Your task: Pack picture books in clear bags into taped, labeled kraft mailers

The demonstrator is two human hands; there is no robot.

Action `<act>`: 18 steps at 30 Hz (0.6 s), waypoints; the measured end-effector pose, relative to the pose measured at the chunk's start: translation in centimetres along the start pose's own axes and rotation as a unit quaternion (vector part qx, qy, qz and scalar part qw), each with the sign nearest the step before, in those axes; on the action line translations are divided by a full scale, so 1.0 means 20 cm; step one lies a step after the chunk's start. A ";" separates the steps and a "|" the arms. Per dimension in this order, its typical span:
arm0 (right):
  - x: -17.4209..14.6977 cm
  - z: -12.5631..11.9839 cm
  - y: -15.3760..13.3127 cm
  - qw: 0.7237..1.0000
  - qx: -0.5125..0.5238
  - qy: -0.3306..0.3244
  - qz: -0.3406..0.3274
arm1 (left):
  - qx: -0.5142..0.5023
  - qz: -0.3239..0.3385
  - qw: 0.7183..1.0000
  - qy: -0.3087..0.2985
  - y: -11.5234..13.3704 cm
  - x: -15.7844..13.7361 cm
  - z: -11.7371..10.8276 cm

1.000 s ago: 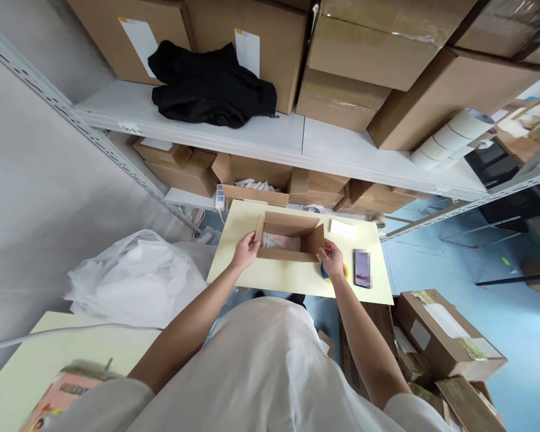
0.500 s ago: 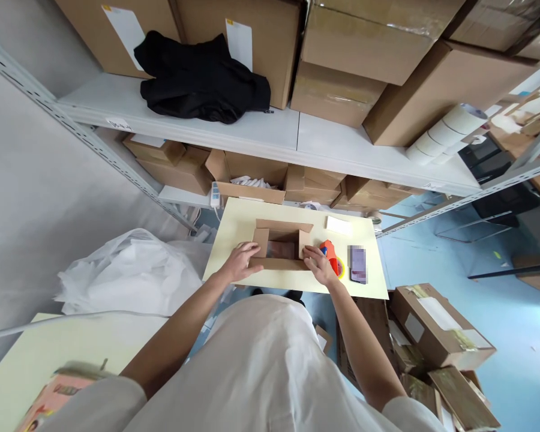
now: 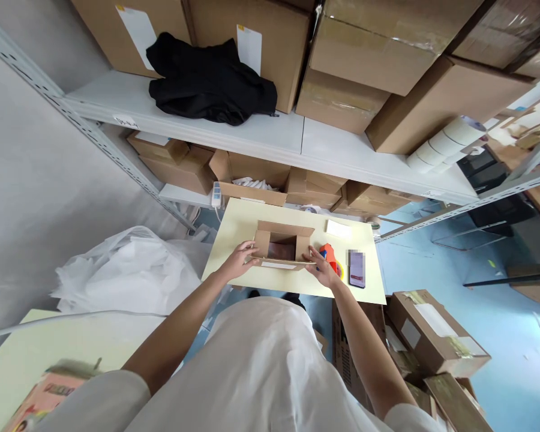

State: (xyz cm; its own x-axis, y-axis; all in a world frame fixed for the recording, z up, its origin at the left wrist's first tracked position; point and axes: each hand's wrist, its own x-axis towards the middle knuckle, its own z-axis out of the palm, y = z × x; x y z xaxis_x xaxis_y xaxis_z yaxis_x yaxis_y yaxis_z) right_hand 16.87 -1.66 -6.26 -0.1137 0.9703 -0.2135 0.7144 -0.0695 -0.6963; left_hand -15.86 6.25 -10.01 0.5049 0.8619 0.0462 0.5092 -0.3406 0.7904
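A small cardboard box [image 3: 302, 243] stands on the pale yellow table [image 3: 236, 216], its top flaps unfolded. Something dark and reddish [image 3: 281, 251] lies inside, too dim to name. The near flap is raised and bears a white label [image 3: 279, 265]. My left hand [image 3: 238, 262] grips the box at its left near corner. At the right near corner my right hand [image 3: 321, 268] has its fingers on the flap's end. Just beyond that hand lies an orange and blue tape dispenser [image 3: 328, 254] with a yellow-rimmed roll, partly hidden by the fingers.
Right of the dispenser are a phone [image 3: 357, 273] and a white paper stack [image 3: 338, 228]. A shelf [image 3: 270, 135] ahead carries cartons, a black garment [image 3: 211, 81] and tape rolls [image 3: 445, 144]. White packing sheets [image 3: 130, 270] are at left; cartons [image 3: 441, 330] stand at right.
The near flap has come up from hanging down, showing its white label. Both hands have shifted slightly along the box's sides with it. The view has moved a little.
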 end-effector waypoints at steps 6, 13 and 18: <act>0.08 0.05 0.00 0.991 0.075 0.110 0.025 | -0.050 -0.031 0.996 0.060 -0.01 0.06 0.03; 0.15 0.09 0.04 0.975 0.090 0.159 0.127 | -0.137 -0.136 0.976 0.103 -0.01 0.12 0.06; 0.26 -0.02 0.05 0.988 0.028 0.133 0.066 | -0.168 -0.184 0.955 0.160 0.00 0.18 0.11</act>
State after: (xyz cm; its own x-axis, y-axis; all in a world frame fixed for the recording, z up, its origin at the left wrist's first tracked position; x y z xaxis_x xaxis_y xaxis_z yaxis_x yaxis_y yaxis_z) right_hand 17.22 3.40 -7.87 0.1692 0.9781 -0.1215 0.6710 -0.2046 -0.7126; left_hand -12.60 8.51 -11.15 0.0698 0.9890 -0.1301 0.3322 0.0999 0.9379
